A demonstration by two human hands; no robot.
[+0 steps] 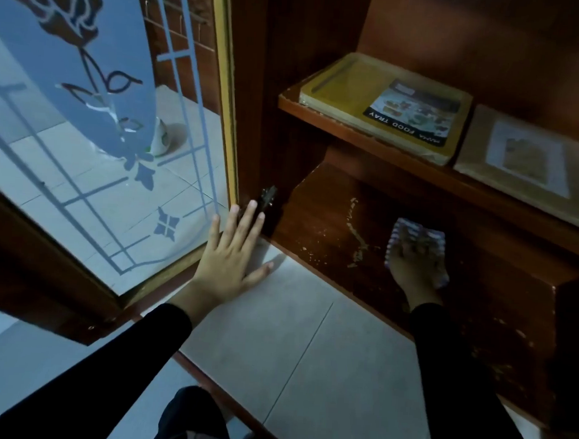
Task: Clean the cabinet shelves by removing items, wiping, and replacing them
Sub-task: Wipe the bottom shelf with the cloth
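Note:
My right hand (414, 266) presses a striped cloth (416, 235) flat on the dark wooden bottom shelf (335, 229) of the cabinet. Pale crumbs and scuff marks (356, 237) lie on that shelf just left of the cloth. My left hand (233, 253) rests with fingers spread against the lower corner of the open glass door (92, 146), near its hinge (268, 196). On the upper shelf (371, 139) lie a wrapped yellow food tray pack (386, 106) and a brown wrapped pack (532, 159) beside it.
The glass door with a frosted rose pattern stands open to the left. Pale floor tiles (290, 348) lie in front of the cabinet. A small white and green object (160, 140) shows on the floor through the glass. My dark-clothed knee (191, 417) is at the bottom.

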